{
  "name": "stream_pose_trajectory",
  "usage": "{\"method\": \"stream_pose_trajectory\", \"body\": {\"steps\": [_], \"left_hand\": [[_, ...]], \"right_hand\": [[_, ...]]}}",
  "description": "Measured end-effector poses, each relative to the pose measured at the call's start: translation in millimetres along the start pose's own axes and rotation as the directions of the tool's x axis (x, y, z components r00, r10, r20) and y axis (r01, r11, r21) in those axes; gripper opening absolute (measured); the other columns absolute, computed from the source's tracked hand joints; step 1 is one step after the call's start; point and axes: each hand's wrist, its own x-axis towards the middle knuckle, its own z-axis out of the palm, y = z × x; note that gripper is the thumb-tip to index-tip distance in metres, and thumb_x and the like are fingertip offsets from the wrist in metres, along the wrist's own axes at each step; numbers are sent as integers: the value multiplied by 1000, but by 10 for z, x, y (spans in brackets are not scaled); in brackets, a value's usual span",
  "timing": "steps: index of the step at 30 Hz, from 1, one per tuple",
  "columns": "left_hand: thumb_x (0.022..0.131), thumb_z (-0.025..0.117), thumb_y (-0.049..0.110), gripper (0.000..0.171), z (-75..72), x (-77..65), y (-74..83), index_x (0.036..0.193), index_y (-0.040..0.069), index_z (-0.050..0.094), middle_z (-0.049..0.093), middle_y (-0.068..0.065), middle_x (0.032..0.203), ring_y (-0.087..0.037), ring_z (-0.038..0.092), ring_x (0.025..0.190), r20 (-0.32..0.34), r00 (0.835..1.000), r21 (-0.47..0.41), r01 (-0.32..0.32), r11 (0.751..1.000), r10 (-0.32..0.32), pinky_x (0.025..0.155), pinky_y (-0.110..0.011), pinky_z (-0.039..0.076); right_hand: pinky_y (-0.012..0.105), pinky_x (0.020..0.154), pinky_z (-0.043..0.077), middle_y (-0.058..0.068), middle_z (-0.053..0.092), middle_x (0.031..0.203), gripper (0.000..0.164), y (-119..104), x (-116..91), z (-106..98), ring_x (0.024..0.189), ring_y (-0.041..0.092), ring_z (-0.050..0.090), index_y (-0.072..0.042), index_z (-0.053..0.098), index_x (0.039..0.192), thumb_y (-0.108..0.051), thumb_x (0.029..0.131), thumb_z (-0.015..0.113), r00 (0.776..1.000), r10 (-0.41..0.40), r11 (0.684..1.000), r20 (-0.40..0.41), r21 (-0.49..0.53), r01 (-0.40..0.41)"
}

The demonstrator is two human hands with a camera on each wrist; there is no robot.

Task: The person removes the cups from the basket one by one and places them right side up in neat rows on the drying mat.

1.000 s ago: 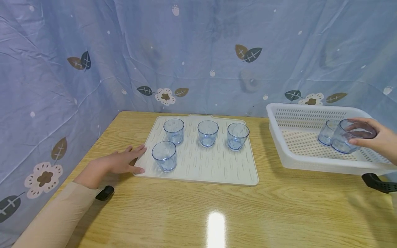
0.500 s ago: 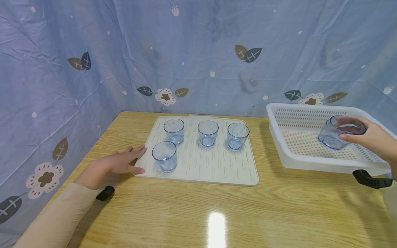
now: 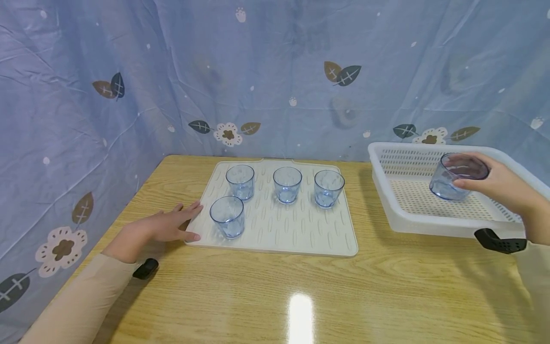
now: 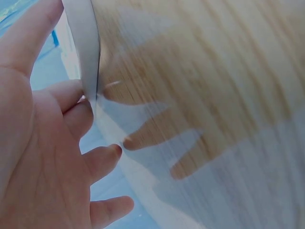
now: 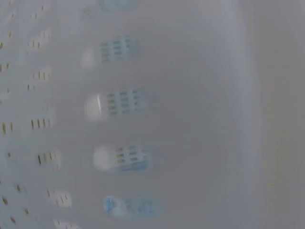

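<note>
My left hand (image 3: 169, 224) lies at the left edge of a pale ribbed drying mat (image 3: 296, 234), fingertips on its rim and fingers extended. In the left wrist view, the hand (image 4: 52, 133) touches the mat's edge (image 4: 86, 47). Nearest it on the mat stands a clear blue glass (image 3: 228, 217); behind and to the right stand a second glass (image 3: 241, 182), a third glass (image 3: 287, 185) and another glass (image 3: 329, 188). My right hand (image 3: 490, 179) grips a blue glass (image 3: 449, 184) by its upper part, thumb in front, over the white basket. The glass tilts slightly.
The white perforated plastic basket (image 3: 434, 222) stands at the right of the wooden table (image 3: 240, 291). Its wall (image 5: 200, 114) fills much of the right wrist view. A blue patterned curtain (image 3: 275, 71) hangs behind and at the left.
My right hand has moved left and slightly up with the gripped glass, which now overlaps where another glass stood in the basket. The left hand has stayed in place.
</note>
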Motion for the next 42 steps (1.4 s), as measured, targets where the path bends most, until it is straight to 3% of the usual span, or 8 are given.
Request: {"method": "stream_pose_trajectory", "body": {"steps": [17, 42], "left_hand": [[96, 65, 57, 103, -12, -5, 19, 164, 2, 12, 5, -24, 168, -60, -3, 147, 2, 1000, 2, -6, 1000, 6, 104, -85, 0], [95, 65, 60, 105, -14, -8, 1, 165, 2, 11, 5, -24, 169, -60, -2, 147, 10, 1000, 10, -3, 1000, 2, 104, -84, 1]], "right_hand": [[11, 79, 50, -27, 58, 125, 56, -267, 151, 187, 110, -11, 57, -23, 48, 143, 8, 98, 63, 996, -45, 997, 82, 68, 39], [15, 84, 52, -18, 62, 126, 60, -744, 292, 584, 115, -3, 58, -6, 47, 144, 12, 92, 69, 979, -152, 979, 134, 157, 130]]}}
